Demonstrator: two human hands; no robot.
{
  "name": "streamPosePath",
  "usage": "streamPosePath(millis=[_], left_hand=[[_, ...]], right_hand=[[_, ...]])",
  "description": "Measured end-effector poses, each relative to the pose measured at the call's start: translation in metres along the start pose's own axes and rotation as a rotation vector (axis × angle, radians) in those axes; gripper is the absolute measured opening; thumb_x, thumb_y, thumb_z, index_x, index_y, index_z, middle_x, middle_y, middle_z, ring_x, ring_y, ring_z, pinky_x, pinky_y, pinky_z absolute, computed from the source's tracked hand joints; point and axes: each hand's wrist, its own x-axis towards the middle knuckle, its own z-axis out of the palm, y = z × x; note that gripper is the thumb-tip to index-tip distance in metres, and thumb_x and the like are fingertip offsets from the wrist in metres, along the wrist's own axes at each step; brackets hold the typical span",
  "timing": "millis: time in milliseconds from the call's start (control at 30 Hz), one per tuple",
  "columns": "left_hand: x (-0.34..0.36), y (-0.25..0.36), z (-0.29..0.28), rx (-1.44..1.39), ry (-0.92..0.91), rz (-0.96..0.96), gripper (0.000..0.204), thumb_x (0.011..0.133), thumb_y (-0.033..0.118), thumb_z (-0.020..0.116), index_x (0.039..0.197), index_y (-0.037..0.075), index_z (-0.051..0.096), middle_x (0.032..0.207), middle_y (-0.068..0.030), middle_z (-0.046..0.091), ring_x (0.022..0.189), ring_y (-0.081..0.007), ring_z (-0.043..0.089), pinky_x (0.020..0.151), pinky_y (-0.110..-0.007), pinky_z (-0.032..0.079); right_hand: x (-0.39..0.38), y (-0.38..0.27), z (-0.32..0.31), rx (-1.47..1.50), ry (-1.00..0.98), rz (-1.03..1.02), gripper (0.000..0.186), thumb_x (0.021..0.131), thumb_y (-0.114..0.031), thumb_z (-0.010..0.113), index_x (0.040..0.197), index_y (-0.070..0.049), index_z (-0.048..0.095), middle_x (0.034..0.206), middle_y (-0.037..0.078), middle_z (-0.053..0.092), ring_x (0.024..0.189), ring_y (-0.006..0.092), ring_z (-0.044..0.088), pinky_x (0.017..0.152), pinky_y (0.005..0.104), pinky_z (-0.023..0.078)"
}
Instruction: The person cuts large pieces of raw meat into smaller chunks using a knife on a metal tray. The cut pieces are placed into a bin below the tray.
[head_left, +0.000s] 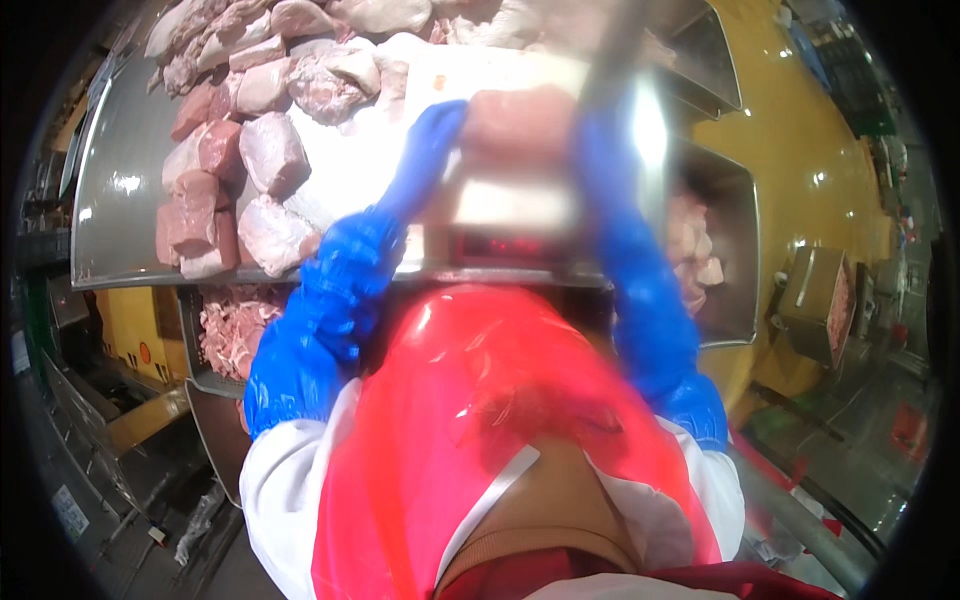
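Observation:
Between my hands is a pink slab of raw meat (pixel 520 125), blurred, above a pale board or platform. My left hand (pixel 432 140), in a blue glove, is closed against the slab's left end. On the other side, my right hand (pixel 603 155) is by the slab's right end. Motion smears its fingers, so their hold cannot be made out. A dark, blurred bar (pixel 622 50) slants up from beside my right hand; its kind is unclear. Below the slab, a small display (pixel 505 245) glows red at the table's near edge.
Several chunks of raw meat (pixel 272 153) lie to the left on the metal table (pixel 120 185), with more at the far side. A metal bin (pixel 735 200) at the right holds meat pieces. A tray of meat scraps (pixel 238 330) sits below the table's left edge. A box (pixel 815 300) stands farther right.

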Motion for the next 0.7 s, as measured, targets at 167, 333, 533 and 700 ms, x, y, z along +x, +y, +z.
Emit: streamPosePath(millis=[167, 333, 533, 700], left_hand=[[-0.063, 0.038, -0.031, -0.164, 0.119, -0.281, 0.020, 0.098, 0.009, 0.068, 0.115, -0.001, 0.066, 0.105, -0.0076, 0.070, 0.098, -0.0137, 0.065, 0.088, -0.030, 0.054], [-0.050, 0.061, -0.016, -0.034, 0.109, -0.145, 0.014, 0.094, 0.006, 0.072, 0.107, 0.002, 0.070, 0.098, -0.0028, 0.070, 0.090, -0.0100, 0.064, 0.084, -0.027, 0.052], [-0.058, 0.050, -0.024, 0.003, 0.171, -0.149, 0.012, 0.095, 0.006, 0.071, 0.106, 0.002, 0.071, 0.096, -0.0017, 0.070, 0.087, -0.0081, 0.062, 0.081, -0.025, 0.050], [-0.062, 0.039, -0.017, -0.125, 0.162, -0.237, 0.014, 0.095, 0.007, 0.071, 0.109, 0.003, 0.070, 0.098, -0.0020, 0.069, 0.087, -0.0078, 0.062, 0.080, -0.024, 0.051]], right_hand=[[-0.111, -0.030, -0.018, -0.298, -0.370, -0.014, 0.062, 0.101, -0.008, 0.055, 0.160, -0.009, 0.035, 0.130, 0.027, 0.066, 0.120, 0.0380, 0.067, 0.097, 0.0407, 0.054], [-0.048, 0.001, 0.052, -0.075, -0.283, -0.103, 0.069, 0.100, -0.007, 0.056, 0.163, -0.016, 0.029, 0.099, 0.029, 0.070, 0.078, 0.0458, 0.070, 0.067, 0.0475, 0.055], [-0.129, -0.020, -0.010, -0.592, -0.501, -0.046, 0.077, 0.098, -0.008, 0.055, 0.165, -0.024, 0.021, 0.101, 0.024, 0.066, 0.073, 0.0454, 0.066, 0.063, 0.0547, 0.052], [-0.161, -0.042, -0.075, -0.720, -0.621, 0.010, 0.083, 0.094, -0.006, 0.055, 0.164, -0.032, 0.021, 0.095, 0.021, 0.064, 0.068, 0.0446, 0.064, 0.061, 0.0550, 0.051]])
